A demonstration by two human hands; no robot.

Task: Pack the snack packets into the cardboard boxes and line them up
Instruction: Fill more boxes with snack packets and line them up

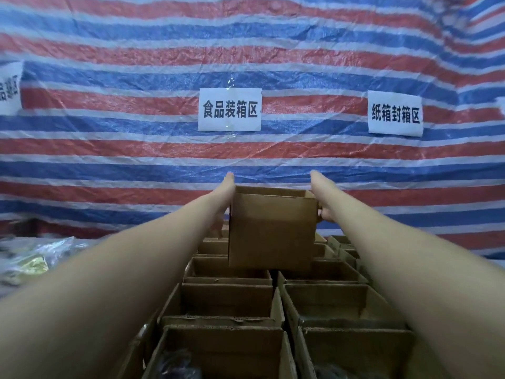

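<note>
- Head view: I hold one cardboard box [270, 231] up in the air between both hands, above the far end of the rows of open boxes [229, 299] on the worktop.
- My left hand [222, 212] lies against the box's left wall, fingers pointing down along it; how firmly they curl I cannot tell, but the hand carries the box.
- My right hand [323, 206] is on the right wall, with fingers curled round its near edge and the thumb stretched over the top.
- The box's mouth faces up and slightly away from me, so I cannot see whether anything is inside.
- To do this step well, I judge I should keep the box level, bring it down into a free spot at the far end, square its walls with the neighbours, and let go only once it sits flat.
- Count: one box in my hands; two clear columns of open boxes run from near to far, about four or five visible in each, and a few more at far right [345, 248]. The far ones are hidden behind the held box, so I cannot give a total.
- Snack packets [35, 258] lie in a blurred heap at far left; too smeared to count.
- Three paper signs are on the striped tarp [109, 77]: one in the middle [230, 109], one to the right [395, 113], one cut off at left [9, 88].
</note>
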